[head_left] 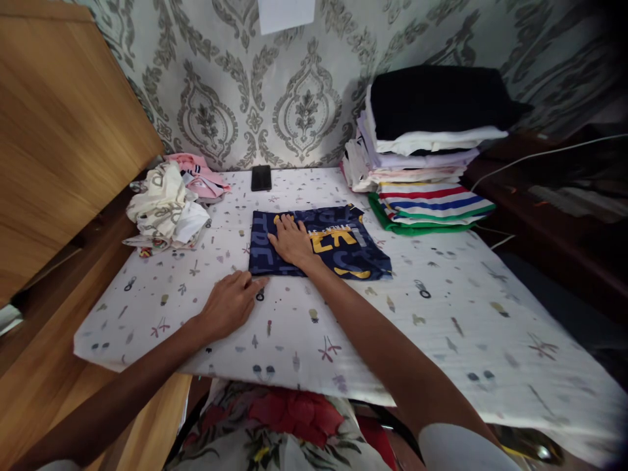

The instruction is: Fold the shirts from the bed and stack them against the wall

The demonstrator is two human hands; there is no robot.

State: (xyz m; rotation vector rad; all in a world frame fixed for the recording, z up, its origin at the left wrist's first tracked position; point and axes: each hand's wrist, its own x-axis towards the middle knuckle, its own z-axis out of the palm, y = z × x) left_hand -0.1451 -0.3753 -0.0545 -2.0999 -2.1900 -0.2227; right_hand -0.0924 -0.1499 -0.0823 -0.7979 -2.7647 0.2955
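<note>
A dark blue garment with yellow and grey lettering point(343, 243) lies folded flat in the middle of the white patterned table cover point(392, 327). Spread on its left part is my right hand point(293, 242), palm down with the fingers pointing away from me. My left hand point(233, 301) rests on the cover by the garment's near left corner, its fingers partly curled and the thumb reaching along the near edge. Nothing shows in its grasp.
Crumpled clothes point(164, 206) lie at the back left, beside a pink garment point(199, 175). A dark phone point(261, 177) is near the wall. A tall stack of folded clothes point(426, 150) stands at the back right. A wooden panel point(69, 131) rises at left.
</note>
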